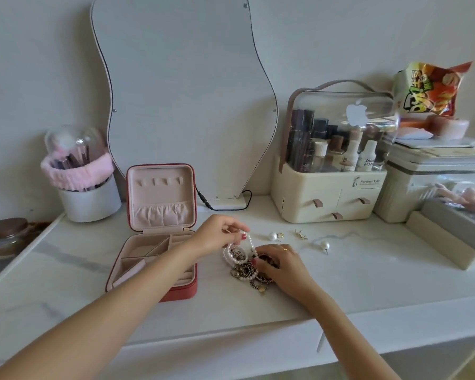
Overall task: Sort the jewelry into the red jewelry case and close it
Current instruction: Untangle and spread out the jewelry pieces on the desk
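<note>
Pearl-white beaded strand (247, 244) is pinched in my left hand (220, 235), lifted off the tangled heap of metal chains and bead bracelets (248, 271). That heap lies under my right hand (281, 263), whose fingers press on it; whether they grip a piece I cannot tell. Red square jewelry case with pink lining (151, 263) sits open just left of the left hand, so that hand is nearer. Left forearm crosses above the case's compartments.

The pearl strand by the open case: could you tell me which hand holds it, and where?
The left hand pinches the pearl strand at its raised upper end; the right hand rests on the jewelry pile.
</note>
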